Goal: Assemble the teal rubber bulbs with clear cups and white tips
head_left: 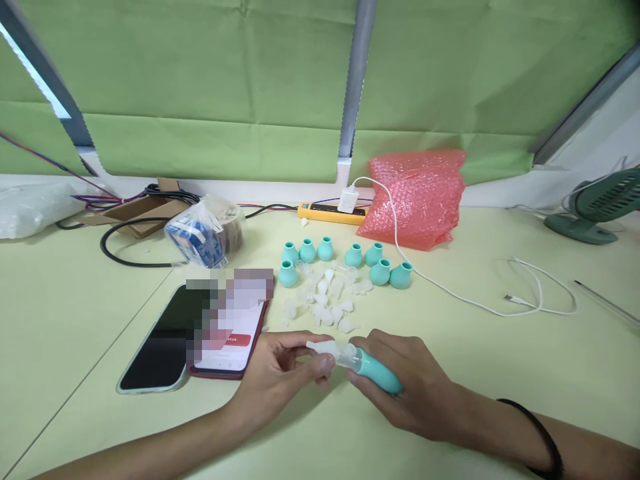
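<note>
My right hand (415, 383) is wrapped round the teal squeeze bulb (379, 372) of a nasal aspirator. From the bulb's mouth a clear plastic tube (354, 357) points left. On the tube's far end sits a soft whitish nozzle tip (325, 347), pinched between the thumb and fingers of my left hand (287, 367). Beyond my hands lies a loose pile of whitish nozzle tips (323, 315) and clear tubes (363, 287). Several teal bulbs (287, 274) stand upright with their openings up, in two groups behind the pile.
Two phones (160, 347) lie at the left. Farther back are a bagged blue pack (197, 233), a cardboard box (137, 213), a yellow power strip (330, 213) and a red bubble-wrap bag (415, 200). A white cable (465, 297) crosses the right side, near a green fan (600, 203).
</note>
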The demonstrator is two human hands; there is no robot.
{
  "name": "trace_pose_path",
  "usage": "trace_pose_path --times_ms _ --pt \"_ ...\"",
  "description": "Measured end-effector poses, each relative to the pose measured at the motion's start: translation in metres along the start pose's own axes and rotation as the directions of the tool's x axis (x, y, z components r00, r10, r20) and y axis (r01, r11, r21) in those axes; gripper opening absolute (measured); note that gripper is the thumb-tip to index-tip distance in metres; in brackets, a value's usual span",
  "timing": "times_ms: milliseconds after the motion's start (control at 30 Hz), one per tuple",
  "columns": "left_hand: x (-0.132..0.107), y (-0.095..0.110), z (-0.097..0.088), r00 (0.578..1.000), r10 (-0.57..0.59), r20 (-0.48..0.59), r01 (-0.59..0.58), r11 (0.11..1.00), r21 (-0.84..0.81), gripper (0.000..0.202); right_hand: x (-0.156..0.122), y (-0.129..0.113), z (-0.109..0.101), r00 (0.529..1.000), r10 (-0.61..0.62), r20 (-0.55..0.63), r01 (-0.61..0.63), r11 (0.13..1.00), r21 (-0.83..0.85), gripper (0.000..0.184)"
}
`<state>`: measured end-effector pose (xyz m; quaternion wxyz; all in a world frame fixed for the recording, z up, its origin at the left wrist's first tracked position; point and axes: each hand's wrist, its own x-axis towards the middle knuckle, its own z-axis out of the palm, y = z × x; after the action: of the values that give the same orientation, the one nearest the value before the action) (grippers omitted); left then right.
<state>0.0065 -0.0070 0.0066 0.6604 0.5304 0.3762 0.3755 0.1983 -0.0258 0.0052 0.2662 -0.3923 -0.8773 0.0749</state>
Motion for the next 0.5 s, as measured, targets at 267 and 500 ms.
trace_pose_path --times_ms 267,500 --pt "0.0009 0.0033 0.0006 0.994 0.074 0.080 -0.076 0.997 0.024 0.020 0.0018 -0.0047 0.0014 0.997 0.062 0.036 -0.066 0.987 0.146 0.010" --pt "0.0004 -0.0002 0.0000 0.994 0.085 0.070 -0.087 0.996 0.025 0.022 0.0030 -0.0066 0.0032 0.977 0.182 0.112 -0.210 0.915 0.344 0.022"
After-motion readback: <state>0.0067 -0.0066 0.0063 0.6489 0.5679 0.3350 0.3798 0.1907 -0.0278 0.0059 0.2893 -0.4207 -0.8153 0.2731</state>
